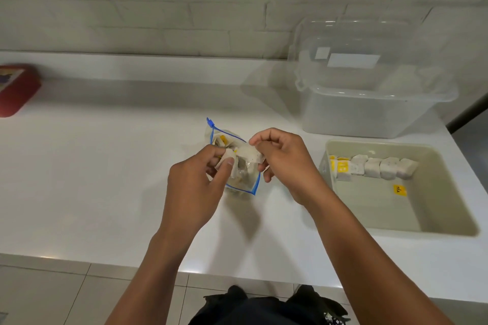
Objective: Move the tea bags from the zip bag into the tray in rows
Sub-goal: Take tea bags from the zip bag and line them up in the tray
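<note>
Tea bag [247,153] held just above the zip bag [235,163], mid-counter; its long axis runs left–right between the two hands. Left hand [200,179] pinches its left end, thumb and fingers curled, apparently bunching more paper there; right hand [280,158] pinches the right end, fingertips closed on the edge. Zip bag lies on the white counter [105,166] beneath, mouth open, more bags inside. Tray [449,192] sits well to the right, so the right hand is the nearer carrier. One row [375,166] already stands along the tray's far side; a loose yellow tag [399,190] lies on its floor. Next placement probably starts the second row.
</note>
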Tool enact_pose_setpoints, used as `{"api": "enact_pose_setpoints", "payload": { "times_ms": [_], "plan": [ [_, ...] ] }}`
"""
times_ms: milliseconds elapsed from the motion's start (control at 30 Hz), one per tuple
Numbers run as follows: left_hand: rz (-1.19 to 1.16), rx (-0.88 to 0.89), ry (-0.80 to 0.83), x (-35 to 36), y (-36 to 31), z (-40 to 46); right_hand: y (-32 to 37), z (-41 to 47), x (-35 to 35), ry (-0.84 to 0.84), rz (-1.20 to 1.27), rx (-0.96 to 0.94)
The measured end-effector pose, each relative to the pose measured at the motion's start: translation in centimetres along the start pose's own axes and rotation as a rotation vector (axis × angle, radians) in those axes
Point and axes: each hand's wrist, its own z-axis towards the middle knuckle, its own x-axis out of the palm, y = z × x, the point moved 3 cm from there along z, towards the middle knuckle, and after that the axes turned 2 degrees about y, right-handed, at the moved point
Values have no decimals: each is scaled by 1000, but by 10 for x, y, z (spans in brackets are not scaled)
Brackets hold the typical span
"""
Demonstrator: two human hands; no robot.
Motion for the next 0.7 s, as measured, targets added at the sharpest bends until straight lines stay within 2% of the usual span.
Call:
{"api": "enact_pose_setpoints", "payload": {
  "times_ms": [167, 333, 533, 700],
  "plan": [
    [-40, 78, 33, 16, -22, 4, 0, -7, -35, 21, 98, 11],
    [-46, 115, 113, 48, -49, 11, -15, -14, -81, 1, 33, 1],
    [-91, 101, 215, 93, -91, 18, -33, -24, -152, -74, 68, 22],
    [-128, 108, 268, 125, -123, 19, -55, -24, -208, -177, -8, 75]
  ]
}}
